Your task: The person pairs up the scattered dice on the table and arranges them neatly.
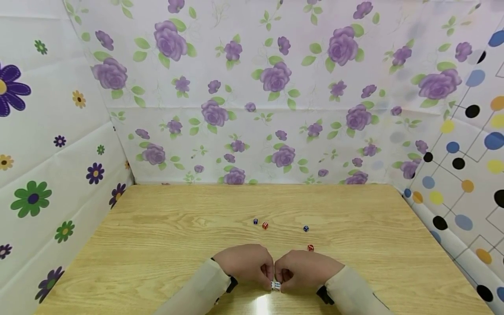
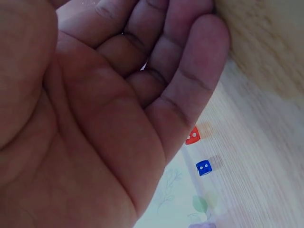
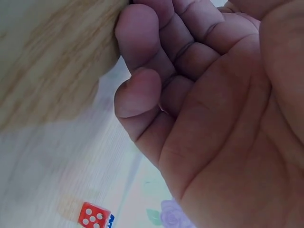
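Note:
Near the front of the table, my left hand [image 1: 248, 264] and my right hand [image 1: 309, 269] meet fingertip to fingertip. Between them, low on the wood, are two white dice side by side. The right white die [image 1: 277, 285] shows dark pips and is pinched by my right hand. Only a sliver of the left white die [image 1: 272, 285] shows at my left fingertips, which pinch it. Both wrist views show curled fingers, and the white dice are hidden there.
Beyond the left hand lie a blue die [image 1: 255, 221] and a red die [image 1: 265, 225], close together. Another blue die [image 1: 306, 228] and a red die [image 1: 311, 248] lie beyond the right hand. Patterned cloth [image 1: 252, 144] walls the wooden table [image 1: 177, 218] at the back and sides.

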`<act>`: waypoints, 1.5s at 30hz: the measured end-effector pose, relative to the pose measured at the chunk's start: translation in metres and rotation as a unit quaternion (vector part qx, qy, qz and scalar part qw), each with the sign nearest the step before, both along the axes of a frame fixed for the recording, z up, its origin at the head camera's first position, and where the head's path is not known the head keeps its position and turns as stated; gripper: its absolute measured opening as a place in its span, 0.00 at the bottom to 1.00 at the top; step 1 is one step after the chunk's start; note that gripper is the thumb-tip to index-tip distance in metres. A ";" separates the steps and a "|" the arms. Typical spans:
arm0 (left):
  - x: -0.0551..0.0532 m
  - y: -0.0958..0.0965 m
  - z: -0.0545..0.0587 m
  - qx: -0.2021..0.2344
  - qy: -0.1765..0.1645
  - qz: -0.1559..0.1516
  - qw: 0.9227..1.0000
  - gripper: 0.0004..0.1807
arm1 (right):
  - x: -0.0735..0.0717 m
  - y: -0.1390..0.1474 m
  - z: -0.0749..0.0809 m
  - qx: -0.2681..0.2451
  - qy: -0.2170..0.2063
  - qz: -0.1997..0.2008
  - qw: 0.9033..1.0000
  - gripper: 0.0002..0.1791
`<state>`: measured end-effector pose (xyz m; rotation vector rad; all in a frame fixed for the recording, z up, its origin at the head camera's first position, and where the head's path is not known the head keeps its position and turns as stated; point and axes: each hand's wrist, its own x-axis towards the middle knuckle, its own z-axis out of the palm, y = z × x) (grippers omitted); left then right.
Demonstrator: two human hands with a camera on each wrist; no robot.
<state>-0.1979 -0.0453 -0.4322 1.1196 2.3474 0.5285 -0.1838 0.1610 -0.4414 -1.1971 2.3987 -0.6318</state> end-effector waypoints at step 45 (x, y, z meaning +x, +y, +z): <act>-0.036 -0.027 0.018 0.069 0.221 0.194 0.953 0.16 | -0.029 0.056 0.041 0.032 0.145 -0.289 0.946 0.09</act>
